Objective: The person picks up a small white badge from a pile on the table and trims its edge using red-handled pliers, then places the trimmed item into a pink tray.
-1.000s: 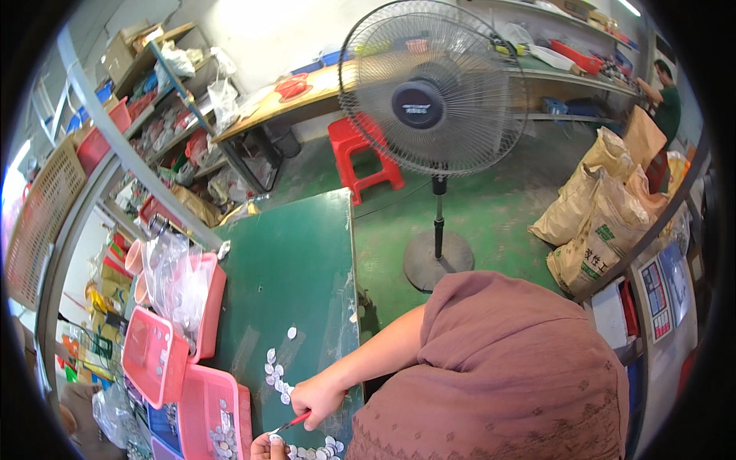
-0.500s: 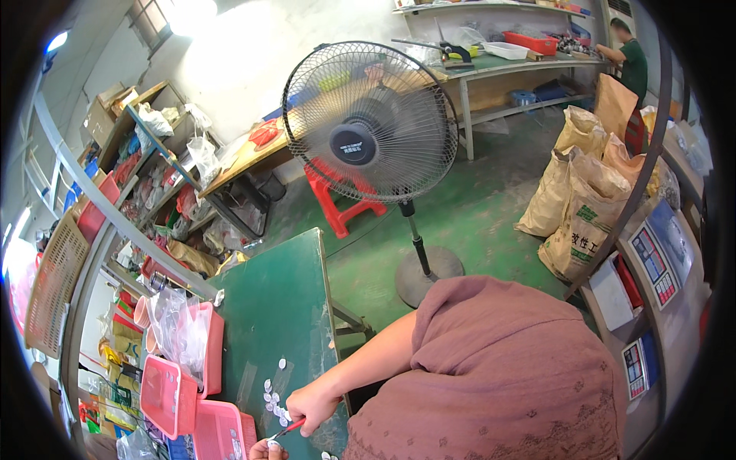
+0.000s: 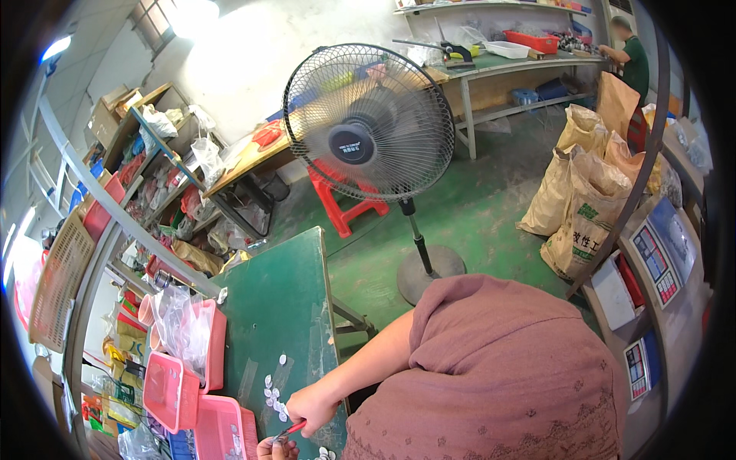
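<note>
While the right hand [image 3: 310,405] is closed around the red-handled tool [image 3: 290,429], its tip is met by the left hand [image 3: 270,449], whose grip cannot be determined. Small white discs [image 3: 273,392] near the green counter [image 3: 284,307] edge could be swept off.

Green floor [image 3: 491,207], pedestal fan [image 3: 359,123]

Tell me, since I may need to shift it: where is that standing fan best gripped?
Probably the bare upright pole between the grille and the round base. It is slim, vertical and exposed. Come from the green-floor side, since the green table stands on its other side.
</note>
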{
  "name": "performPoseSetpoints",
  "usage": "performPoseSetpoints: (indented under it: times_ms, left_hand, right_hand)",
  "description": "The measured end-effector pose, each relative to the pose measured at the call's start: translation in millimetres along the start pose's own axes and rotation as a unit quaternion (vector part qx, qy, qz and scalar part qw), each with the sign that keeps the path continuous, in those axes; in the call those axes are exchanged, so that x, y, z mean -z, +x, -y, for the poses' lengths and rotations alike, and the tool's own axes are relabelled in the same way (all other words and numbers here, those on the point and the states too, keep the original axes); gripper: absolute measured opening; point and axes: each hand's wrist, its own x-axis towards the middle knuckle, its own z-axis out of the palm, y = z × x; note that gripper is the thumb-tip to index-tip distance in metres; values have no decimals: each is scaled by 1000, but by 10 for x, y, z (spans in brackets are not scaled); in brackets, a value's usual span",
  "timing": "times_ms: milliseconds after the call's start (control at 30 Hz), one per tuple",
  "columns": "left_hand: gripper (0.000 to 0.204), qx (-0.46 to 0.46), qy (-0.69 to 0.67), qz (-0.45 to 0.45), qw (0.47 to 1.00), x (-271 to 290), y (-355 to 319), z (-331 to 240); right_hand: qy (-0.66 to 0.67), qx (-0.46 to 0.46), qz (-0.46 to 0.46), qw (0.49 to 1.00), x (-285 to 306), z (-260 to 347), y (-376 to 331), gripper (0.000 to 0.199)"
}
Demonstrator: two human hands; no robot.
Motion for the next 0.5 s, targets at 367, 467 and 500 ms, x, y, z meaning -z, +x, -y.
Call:
performPoseSetpoints:
  times_ms: [367, 467, 500]
  left_hand:
    - [24, 31, -219, -48, 974, 10, -53, -102]
    - [21, 66, -417, -80, 903, -95, 68, -89]
    - [30, 64, -431, -52, 899, -98, 40, -117]
  right_hand:
    - [-24, 9, -35, 999, -28, -43, 143, 33]
    - [2, 25, -54, 998, -73, -159, 158, 34]
    - [28, 13, -41, 999, -113, -202, 201, 34]
